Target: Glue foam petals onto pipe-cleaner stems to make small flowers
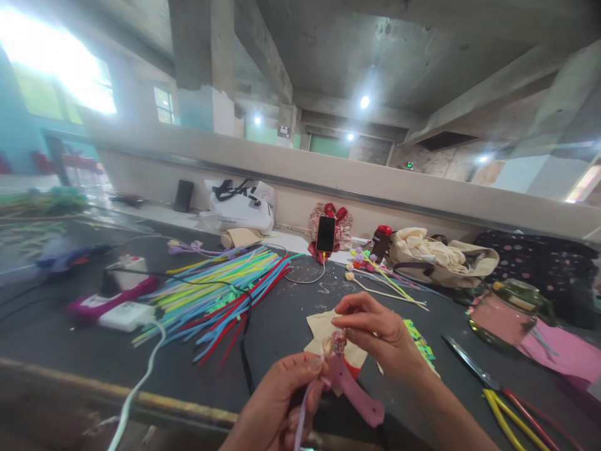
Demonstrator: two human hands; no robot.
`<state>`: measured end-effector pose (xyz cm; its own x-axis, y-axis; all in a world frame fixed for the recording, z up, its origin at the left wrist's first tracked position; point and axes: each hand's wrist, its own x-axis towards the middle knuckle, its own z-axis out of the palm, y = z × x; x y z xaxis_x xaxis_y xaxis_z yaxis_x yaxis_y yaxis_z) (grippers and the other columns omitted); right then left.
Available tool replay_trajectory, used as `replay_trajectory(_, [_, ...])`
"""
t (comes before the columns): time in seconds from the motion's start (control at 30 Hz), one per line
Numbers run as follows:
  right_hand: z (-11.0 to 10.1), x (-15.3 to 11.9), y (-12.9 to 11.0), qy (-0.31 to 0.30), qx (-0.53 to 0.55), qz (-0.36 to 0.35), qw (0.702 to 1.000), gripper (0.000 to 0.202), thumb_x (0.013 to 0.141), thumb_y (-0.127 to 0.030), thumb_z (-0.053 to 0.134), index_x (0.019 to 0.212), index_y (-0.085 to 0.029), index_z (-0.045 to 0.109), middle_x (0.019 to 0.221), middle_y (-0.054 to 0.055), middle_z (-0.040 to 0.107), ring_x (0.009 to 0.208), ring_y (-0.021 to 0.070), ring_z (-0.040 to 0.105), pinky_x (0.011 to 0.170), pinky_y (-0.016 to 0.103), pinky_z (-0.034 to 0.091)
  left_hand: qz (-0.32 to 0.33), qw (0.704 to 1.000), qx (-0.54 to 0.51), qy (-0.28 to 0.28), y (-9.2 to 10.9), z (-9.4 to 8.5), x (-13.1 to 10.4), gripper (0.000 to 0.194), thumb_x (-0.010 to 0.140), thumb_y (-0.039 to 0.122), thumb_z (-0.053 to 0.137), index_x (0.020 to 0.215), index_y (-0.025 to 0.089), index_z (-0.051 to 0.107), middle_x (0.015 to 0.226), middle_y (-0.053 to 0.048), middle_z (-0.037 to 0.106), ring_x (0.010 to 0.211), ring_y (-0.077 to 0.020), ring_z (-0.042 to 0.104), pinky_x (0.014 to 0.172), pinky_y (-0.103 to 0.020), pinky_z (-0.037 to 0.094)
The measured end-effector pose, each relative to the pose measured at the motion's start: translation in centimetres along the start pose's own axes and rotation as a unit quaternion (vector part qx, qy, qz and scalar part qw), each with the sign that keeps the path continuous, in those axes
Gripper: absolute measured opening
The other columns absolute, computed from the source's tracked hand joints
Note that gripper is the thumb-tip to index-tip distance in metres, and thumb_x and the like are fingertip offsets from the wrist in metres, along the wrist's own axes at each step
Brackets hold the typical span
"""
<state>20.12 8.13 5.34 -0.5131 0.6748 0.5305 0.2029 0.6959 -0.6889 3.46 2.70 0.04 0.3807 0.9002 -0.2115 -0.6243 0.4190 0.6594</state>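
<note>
Near the table's front edge, my left hand (286, 394) is closed on a lilac pipe cleaner (304, 416), whose tail hangs down below the fingers. A small pale twisted piece (327, 346) shows above the left thumb. My right hand (382, 335) is just above and to the right, its thumb and fingers bent together at the tip of the work; what they pinch is too small to make out. Under both hands lies a pink curved plastic tool (354, 391), like a glue gun in shape, partly hidden. Beneath it is a beige sheet (319, 322).
A bundle of coloured pipe cleaners (220, 294) spreads at left, beside a power strip (113, 297) with a white cable. Scissors (488, 382) and a green-lidded jar (509, 310) lie right. A phone (325, 234) stands at the back, near a canvas bag (446, 257).
</note>
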Motion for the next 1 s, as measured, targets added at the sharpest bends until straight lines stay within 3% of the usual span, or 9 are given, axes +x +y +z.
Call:
replay_trajectory(0.07, [0.8, -0.5, 0.2, 0.069, 0.054, 0.051, 0.995, 0.018, 0.081, -0.024, 0.055, 0.092, -0.026, 0.069, 0.096, 0.004, 0.056, 0.087, 0.0171, 0.053, 0.069, 0.026, 0.044, 0.014, 1.000, -0.008, 0.016, 0.0, 0.0, -0.1, 0.020, 0.074, 0.027, 0.056, 0.058, 0.014, 0.055, 0.037, 0.008, 0.042, 0.029, 0.0010, 0.011, 0.028, -0.011, 0.010])
replay_trajectory(0.13, [2.4, -1.1, 0.7, 0.138, 0.145, 0.136, 0.970, 0.014, 0.076, -0.027, 0.061, 0.088, -0.024, 0.068, 0.087, 0.003, 0.059, 0.071, 0.0136, 0.055, 0.058, 0.023, 0.044, 0.029, 0.999, -0.010, 0.041, 0.0, 0.1, -0.2, 0.020, 0.072, 0.029, 0.059, 0.060, 0.014, 0.056, 0.037, 0.008, 0.043, 0.029, 0.0010, 0.014, 0.028, -0.011, 0.013])
replay_trajectory(0.2, [4.3, -1.7, 1.2, 0.147, 0.286, 0.214, 0.923, 0.025, 0.066, -0.031, 0.070, 0.088, -0.022, 0.065, 0.077, 0.001, 0.060, 0.059, 0.0116, 0.054, 0.052, 0.022, 0.043, 0.045, 0.997, -0.001, 0.063, 0.0, 0.3, -0.2, 0.017, 0.070, 0.029, 0.062, 0.062, 0.015, 0.057, 0.037, 0.007, 0.046, 0.028, 0.0007, 0.018, 0.028, -0.010, 0.014])
replay_trajectory(0.3, [6.8, -2.3, 1.3, 0.135, 0.394, 0.231, 0.879, 0.032, 0.056, -0.035, 0.076, 0.078, -0.017, 0.060, 0.062, -0.002, 0.057, 0.045, 0.0071, 0.047, 0.040, 0.017, 0.035, 0.081, 0.993, 0.023, 0.082, 0.0, 0.4, -0.2, 0.019, 0.066, 0.029, 0.066, 0.059, 0.015, 0.056, 0.037, 0.006, 0.048, 0.029, 0.0006, 0.023, 0.030, -0.009, 0.016])
replay_trajectory(0.43, [8.1, -2.4, 0.3, 0.206, 0.344, 0.232, 0.886, 0.026, 0.062, -0.036, 0.071, 0.066, -0.015, 0.056, 0.049, -0.006, 0.050, 0.037, 0.0030, 0.037, 0.036, 0.013, 0.026, 0.126, 0.986, 0.050, 0.095, -0.2, 0.2, -0.1, 0.024, 0.060, 0.035, 0.070, 0.058, 0.015, 0.057, 0.035, 0.007, 0.048, 0.027, 0.0001, 0.025, 0.029, -0.011, 0.018])
replay_trajectory(0.57, [8.2, -2.5, -0.8, 0.261, 0.245, 0.215, 0.909, 0.021, 0.066, -0.034, 0.067, 0.063, -0.015, 0.060, 0.050, -0.004, 0.052, 0.041, 0.0046, 0.040, 0.039, 0.014, 0.030, 0.138, 0.981, 0.082, 0.105, -0.3, 0.0, -0.1, 0.029, 0.056, 0.041, 0.072, 0.060, 0.016, 0.058, 0.037, 0.006, 0.051, 0.027, -0.0008, 0.027, 0.029, -0.012, 0.018])
replay_trajectory(0.83, [8.5, -2.5, -1.3, 0.274, 0.178, 0.207, 0.922, 0.019, 0.068, -0.034, 0.063, 0.061, -0.016, 0.063, 0.048, -0.004, 0.049, 0.043, 0.0060, 0.039, 0.041, 0.016, 0.030, 0.177, 0.965, 0.138, 0.137, 0.0, 0.6, -0.5, 0.027, 0.052, 0.038, 0.075, 0.056, 0.015, 0.062, 0.037, 0.006, 0.047, 0.031, -0.0034, 0.032, 0.030, -0.014, 0.022])
replay_trajectory(1.0, [8.5, -2.2, -1.9, 0.293, 0.203, 0.212, 0.910, 0.018, 0.066, -0.034, 0.065, 0.062, -0.017, 0.063, 0.050, -0.003, 0.054, 0.043, 0.0062, 0.042, 0.042, 0.016, 0.032, 0.220, 0.949, 0.163, 0.158, 0.4, 1.0, -0.9, 0.020, 0.054, 0.035, 0.074, 0.057, 0.017, 0.064, 0.041, 0.005, 0.051, 0.033, -0.0043, 0.035, 0.031, -0.014, 0.025])
